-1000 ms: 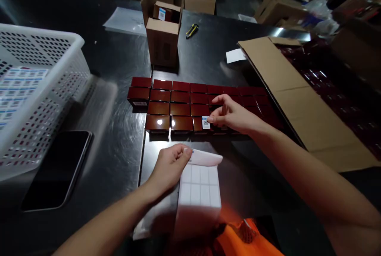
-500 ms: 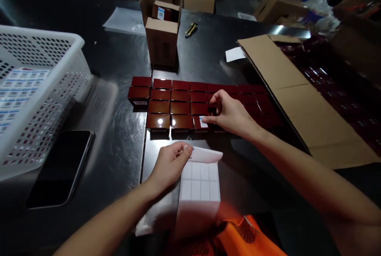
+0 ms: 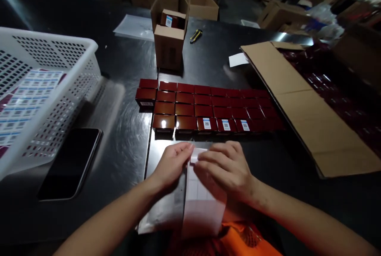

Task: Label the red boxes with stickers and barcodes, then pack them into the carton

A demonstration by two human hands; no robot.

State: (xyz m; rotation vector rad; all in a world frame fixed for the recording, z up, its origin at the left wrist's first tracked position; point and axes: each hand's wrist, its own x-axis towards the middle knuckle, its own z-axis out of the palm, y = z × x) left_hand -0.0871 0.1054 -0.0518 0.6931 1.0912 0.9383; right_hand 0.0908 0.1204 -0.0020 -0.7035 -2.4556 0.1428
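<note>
Label sheet at the near side of the tabletop, its far left corner pinched in the left hand; the right hand bends over its far edge, partly covering it, and whether it grips I cannot tell. Beyond lie rows of dark-red boxes. The left basket, cut off, contains printed sheets; the far carton, a labelled box; the right carton, dim dark-red packs
</note>
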